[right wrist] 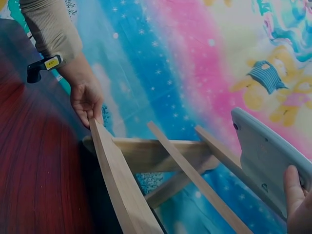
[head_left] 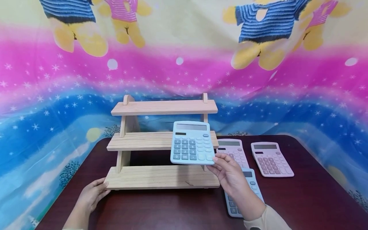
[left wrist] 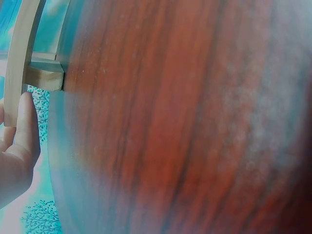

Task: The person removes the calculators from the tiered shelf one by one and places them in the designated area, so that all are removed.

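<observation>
A three-tier wooden display shelf (head_left: 158, 179) stands on the dark table. At the left end of its lowest board, my left hand (head_left: 92, 193) grips the corner; the right wrist view shows thumb and fingers pinching that board end. My right hand (head_left: 228, 175) holds a light blue calculator (head_left: 192, 148) by its lower right corner. The calculator is raised before the middle tier, tilted up, its keys and display toward the head camera. Its plain back (right wrist: 263, 156) appears in the right wrist view, with my thumb (right wrist: 293, 192) on it.
To the right of the shelf lie a pink calculator (head_left: 273, 159), another pink calculator (head_left: 230, 148) partly hidden, and a blue calculator (head_left: 234, 210) partly under my right forearm. A printed bear-and-snowflake cloth (head_left: 184, 73) hangs behind the brownish-red table (head_left: 310, 198).
</observation>
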Demonstrator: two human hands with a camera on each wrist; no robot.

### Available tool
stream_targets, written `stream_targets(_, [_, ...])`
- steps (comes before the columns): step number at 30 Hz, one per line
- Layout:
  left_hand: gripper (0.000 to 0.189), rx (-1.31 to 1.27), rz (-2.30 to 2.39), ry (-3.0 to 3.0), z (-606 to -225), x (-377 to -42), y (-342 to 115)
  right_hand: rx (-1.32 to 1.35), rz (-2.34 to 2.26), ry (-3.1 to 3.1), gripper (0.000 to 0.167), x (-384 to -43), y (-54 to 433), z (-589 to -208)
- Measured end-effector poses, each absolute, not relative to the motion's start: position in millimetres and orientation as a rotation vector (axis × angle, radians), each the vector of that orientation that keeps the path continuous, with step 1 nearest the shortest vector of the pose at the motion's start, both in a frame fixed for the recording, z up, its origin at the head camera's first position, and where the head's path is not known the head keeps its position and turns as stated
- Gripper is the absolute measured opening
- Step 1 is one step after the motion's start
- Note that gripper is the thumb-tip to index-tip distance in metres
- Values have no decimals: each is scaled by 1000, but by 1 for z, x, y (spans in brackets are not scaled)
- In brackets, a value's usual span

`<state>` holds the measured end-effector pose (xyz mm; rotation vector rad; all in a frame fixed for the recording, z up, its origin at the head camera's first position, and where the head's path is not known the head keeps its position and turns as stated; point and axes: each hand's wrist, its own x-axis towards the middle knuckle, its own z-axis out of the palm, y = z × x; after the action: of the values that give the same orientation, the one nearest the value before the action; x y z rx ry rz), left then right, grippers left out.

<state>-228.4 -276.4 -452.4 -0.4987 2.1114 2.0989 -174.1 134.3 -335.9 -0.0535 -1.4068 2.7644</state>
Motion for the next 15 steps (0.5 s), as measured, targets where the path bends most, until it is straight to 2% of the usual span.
stream_targets(15, [63,-496,2099,2112,-449,-228,-275,81,2749,-1359,16,-154,172,-341])
